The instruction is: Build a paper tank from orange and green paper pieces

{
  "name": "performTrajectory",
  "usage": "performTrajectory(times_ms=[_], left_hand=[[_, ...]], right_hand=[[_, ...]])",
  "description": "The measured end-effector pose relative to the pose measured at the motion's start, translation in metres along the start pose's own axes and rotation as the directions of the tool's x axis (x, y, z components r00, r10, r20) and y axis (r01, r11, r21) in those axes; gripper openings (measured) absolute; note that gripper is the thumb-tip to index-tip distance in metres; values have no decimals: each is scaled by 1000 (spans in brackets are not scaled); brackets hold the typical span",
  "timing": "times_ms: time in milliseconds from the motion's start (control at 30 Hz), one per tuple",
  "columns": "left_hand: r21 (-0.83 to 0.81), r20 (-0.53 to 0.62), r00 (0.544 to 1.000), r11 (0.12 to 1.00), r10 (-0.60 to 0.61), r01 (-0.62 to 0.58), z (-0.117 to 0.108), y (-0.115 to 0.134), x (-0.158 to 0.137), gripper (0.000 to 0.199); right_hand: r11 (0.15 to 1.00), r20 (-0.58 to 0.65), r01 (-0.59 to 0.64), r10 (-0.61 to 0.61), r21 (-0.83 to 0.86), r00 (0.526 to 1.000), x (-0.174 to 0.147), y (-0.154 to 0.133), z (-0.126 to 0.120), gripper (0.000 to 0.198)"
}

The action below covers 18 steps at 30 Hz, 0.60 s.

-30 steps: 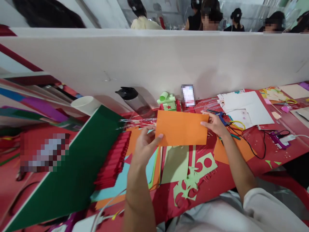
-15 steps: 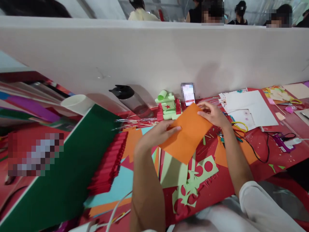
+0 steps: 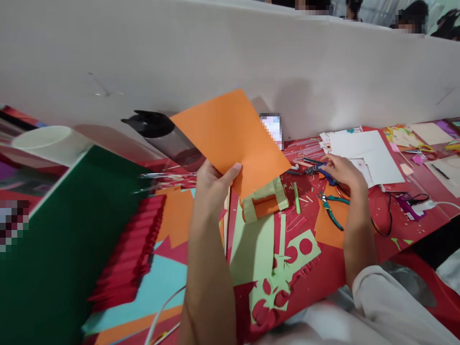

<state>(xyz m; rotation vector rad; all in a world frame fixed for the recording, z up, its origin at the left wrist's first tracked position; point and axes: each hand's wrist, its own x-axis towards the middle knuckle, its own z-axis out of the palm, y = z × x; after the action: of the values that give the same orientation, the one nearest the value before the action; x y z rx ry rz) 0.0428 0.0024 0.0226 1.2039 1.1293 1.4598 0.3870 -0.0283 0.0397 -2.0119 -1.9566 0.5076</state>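
A square sheet of orange paper is raised over the desk, its lower edge pinched between the thumb and fingers of my left hand. Under its near corner a small orange and pale green folded paper piece lies partly covered. My right hand has curled fingers at the blue-handled pliers, part of which it hides. Just below that hand, teal-handled pliers rest spread on another orange sheet. Pale green paper with round cut-outs lies nearer me.
A dark green board leans at the left beside red pleated paper. Behind stand a dark-lidded bottle, a phone and a white partition. White sheets and a purple power strip lie to the right.
My right hand has let go of the orange sheet and moved right to the pliers. My left hand has lifted the sheet up and left. The view has shifted right.
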Motion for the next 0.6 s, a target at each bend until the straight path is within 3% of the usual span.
performTrajectory(times_ms=[67,167,367,467,600], left_hand=[[-15,21,1000,1000,-8,8,0,-2,-1,40],[-19,32,999,1000,-1,2,2,-5,-1,44],[61,66,997,998,30,-34,4,-2,1,43],[114,84,995,992,48,-57,1,-2,1,43],[74,71,995,995,67,-72,-4,-5,3,41]], right_hand=[[974,56,-155,166,-163,984,-10,23,-4,27],[908,118,-236,292,-347,949,-24,55,1,30],[874,76,-254,311,-414,947,-33,84,16,29],[881,75,-243,298,-407,952,-33,86,17,41],[903,124,-122,188,-411,974,-37,88,19,55]])
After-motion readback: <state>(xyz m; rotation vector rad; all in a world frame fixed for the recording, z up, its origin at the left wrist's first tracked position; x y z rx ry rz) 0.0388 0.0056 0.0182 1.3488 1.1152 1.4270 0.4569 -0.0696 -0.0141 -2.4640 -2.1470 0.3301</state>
